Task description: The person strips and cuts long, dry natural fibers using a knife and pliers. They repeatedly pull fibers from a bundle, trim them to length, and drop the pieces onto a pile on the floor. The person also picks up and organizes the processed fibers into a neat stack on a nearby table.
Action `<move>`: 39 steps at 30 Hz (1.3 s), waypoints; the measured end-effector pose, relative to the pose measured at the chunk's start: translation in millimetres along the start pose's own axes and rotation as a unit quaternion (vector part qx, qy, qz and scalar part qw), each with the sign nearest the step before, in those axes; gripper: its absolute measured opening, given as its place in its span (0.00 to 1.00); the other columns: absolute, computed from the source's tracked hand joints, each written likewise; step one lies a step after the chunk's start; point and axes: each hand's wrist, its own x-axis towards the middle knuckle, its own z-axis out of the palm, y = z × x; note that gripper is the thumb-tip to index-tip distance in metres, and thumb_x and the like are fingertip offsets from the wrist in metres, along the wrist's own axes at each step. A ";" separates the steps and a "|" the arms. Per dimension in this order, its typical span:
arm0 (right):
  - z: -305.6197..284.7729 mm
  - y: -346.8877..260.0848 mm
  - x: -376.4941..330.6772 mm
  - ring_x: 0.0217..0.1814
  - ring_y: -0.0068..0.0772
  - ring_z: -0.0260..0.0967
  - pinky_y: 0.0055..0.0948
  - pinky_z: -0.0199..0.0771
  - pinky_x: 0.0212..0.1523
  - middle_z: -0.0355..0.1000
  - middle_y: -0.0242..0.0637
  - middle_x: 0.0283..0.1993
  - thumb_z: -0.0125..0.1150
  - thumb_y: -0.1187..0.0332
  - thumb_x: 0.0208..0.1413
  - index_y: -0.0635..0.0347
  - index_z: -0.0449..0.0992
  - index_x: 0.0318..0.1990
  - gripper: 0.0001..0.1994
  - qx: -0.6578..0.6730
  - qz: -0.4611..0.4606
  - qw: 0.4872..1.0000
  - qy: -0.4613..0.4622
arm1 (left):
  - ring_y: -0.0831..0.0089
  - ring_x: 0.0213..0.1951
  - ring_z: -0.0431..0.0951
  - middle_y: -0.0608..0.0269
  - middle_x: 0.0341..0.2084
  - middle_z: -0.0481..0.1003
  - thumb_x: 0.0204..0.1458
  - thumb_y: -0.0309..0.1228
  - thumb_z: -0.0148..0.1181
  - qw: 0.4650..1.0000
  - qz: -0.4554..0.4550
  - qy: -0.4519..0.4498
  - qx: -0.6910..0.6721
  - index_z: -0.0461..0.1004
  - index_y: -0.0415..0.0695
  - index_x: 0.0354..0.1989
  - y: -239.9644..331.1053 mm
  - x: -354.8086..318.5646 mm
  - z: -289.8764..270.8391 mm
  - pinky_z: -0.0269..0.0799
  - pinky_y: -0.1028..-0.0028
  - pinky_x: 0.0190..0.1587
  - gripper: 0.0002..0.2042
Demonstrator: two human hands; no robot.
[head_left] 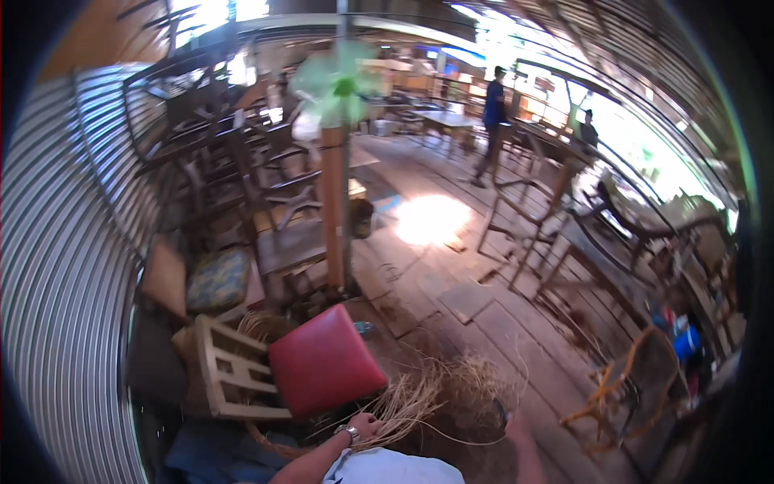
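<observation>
A loose heap of pale cane strands lies on the floor in front of me, its long ends curving out in several directions. My left hand, with a watch at the wrist, is closed at the heap's left edge around some strands. To the right of the heap, my right hand is closed too. Something small and dark shows at its fingers, too blurred to name. A pale wooden chair with a red padded seat is tipped over just left of the strands.
Corrugated metal wall runs along the left. Stacked dark chair frames and a post with a green fan stand ahead. A wooden chair is at right. Two people are farther back.
</observation>
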 end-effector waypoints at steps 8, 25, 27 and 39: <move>24.6 -112.3 -84.0 0.12 0.22 0.63 0.22 0.62 0.12 0.69 0.40 0.19 0.46 0.61 0.65 0.58 0.65 0.33 0.11 0.381 0.015 0.853 -0.357 | 0.57 0.46 0.78 0.50 0.41 0.78 0.48 0.46 0.58 0.966 -0.084 -0.090 0.229 0.79 0.44 0.40 -55.2 36.6 72.0 0.74 0.62 0.47 0.19; 91.5 -132.6 -98.1 0.28 0.60 0.72 0.50 0.71 0.25 0.72 0.55 0.25 0.50 0.58 0.61 0.58 0.67 0.36 0.12 0.184 -0.259 0.943 -0.095 | 0.74 0.32 0.76 0.62 0.29 0.79 0.57 0.43 0.56 0.932 0.177 -0.317 0.007 0.78 0.43 0.41 61.7 -40.5 40.7 0.71 0.72 0.38 0.15; 101.3 -136.9 -100.1 0.31 0.61 0.72 0.53 0.72 0.29 0.73 0.56 0.28 0.46 0.56 0.62 0.58 0.67 0.38 0.14 0.123 -0.219 0.959 -0.134 | 0.79 0.30 0.75 0.64 0.29 0.79 0.57 0.41 0.57 0.941 0.159 -0.297 0.005 0.78 0.44 0.42 47.7 -33.1 42.8 0.70 0.75 0.36 0.15; 16.9 -197.4 -86.4 0.37 0.61 0.73 0.56 0.71 0.38 0.74 0.57 0.34 0.44 0.54 0.62 0.58 0.68 0.39 0.16 0.092 -0.171 0.967 -0.164 | 0.71 0.30 0.77 0.60 0.30 0.79 0.50 0.53 0.61 0.971 -0.019 -0.236 0.023 0.78 0.46 0.45 -58.0 -7.8 32.2 0.73 0.70 0.36 0.23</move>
